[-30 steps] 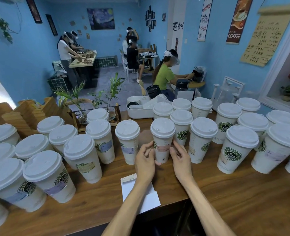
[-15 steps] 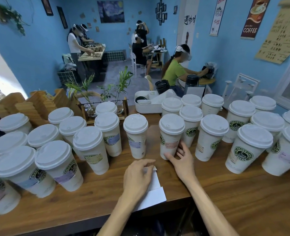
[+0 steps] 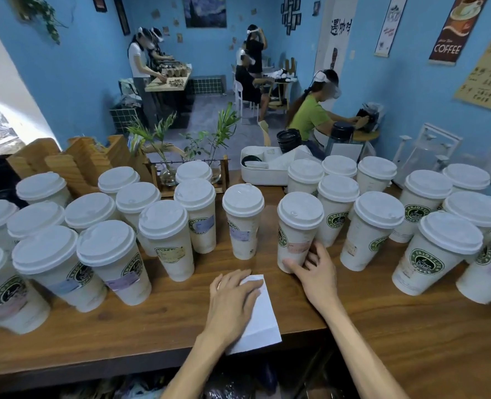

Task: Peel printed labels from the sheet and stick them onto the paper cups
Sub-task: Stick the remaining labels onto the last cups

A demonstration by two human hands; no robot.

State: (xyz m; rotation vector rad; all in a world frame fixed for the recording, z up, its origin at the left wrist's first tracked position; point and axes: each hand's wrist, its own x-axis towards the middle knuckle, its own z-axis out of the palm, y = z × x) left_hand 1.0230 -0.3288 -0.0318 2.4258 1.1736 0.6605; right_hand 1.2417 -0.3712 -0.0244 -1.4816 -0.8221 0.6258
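While right hand (image 3: 317,272) grips cup (image 3: 297,231), sheet (image 3: 263,318) underlies left hand (image 3: 232,300).

Paper cups (image 3: 298,231), smooth wooden counter (image 3: 411,326).

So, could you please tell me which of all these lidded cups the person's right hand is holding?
The cup with the pink label, straight ahead of the label sheet. The right hand wraps its base; no other cup is touched.

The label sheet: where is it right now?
Head view, bottom centre: the label sheet lies at the counter's near edge under the left hand.
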